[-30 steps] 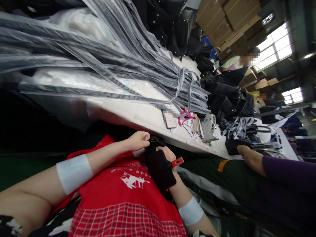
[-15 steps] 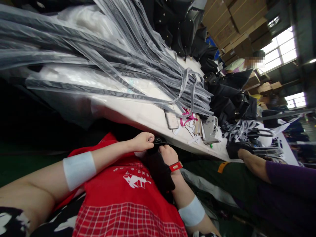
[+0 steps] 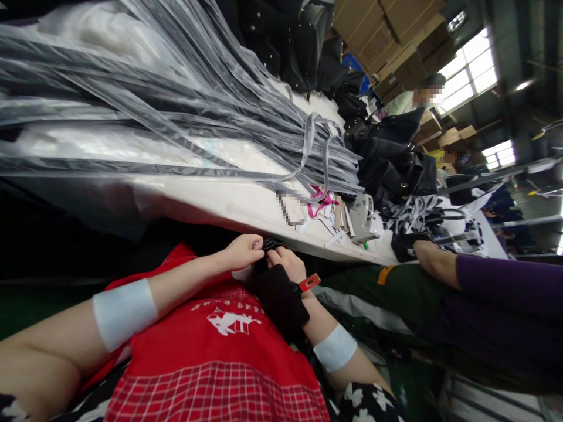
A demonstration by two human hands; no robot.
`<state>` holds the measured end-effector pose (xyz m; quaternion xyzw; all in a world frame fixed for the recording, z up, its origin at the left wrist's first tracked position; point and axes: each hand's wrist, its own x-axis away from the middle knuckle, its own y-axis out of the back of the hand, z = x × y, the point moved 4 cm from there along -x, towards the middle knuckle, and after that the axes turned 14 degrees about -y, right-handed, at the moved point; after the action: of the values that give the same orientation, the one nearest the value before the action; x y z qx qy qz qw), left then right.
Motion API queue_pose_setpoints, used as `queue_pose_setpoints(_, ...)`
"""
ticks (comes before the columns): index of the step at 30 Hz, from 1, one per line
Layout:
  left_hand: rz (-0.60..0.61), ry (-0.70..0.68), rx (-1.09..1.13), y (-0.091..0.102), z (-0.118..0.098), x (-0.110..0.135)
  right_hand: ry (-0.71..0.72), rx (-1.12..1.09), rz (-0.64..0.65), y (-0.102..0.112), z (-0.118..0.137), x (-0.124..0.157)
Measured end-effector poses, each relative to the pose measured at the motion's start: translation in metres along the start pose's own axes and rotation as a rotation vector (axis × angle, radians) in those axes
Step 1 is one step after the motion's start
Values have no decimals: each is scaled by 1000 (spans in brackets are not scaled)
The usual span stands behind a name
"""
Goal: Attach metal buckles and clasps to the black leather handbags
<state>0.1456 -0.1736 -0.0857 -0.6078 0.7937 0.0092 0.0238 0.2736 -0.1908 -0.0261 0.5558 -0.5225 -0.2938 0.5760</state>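
My left hand [image 3: 241, 252] and my right hand [image 3: 284, 262] meet just below the table edge, both pinching a small black fabric piece [image 3: 275, 290] that hangs down over my red apron [image 3: 220, 357]. A red tag [image 3: 309, 283] sticks out at my right wrist. Both hands have their fingers closed on the black piece's upper end. Each forearm wears a white band.
A white table [image 3: 246, 205] carries long grey and clear plastic sleeves [image 3: 176, 111], paper tags, a pink ribbon [image 3: 323, 205] and black bags [image 3: 387, 158]. A co-worker's hand [image 3: 428, 258] in a purple sleeve rests at the right. Cardboard boxes [image 3: 387, 35] are stacked behind.
My hands stay joined on the black piece. The right hand has shifted slightly up and left, and the view has swung a little.
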Motion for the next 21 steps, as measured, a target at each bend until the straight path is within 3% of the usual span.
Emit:
queue_pose_setpoints(8,-8,9,-12,1,1,1,-43,113,150,5,4,-8)
queue_pose_setpoints(16,-5,-10,10,1,-1,-1,-1,2,-87,-4,2,-5)
queue_pose_setpoints(21,11,-12,4,0,-3,-3,22,-3,-72,-2,-4,-5)
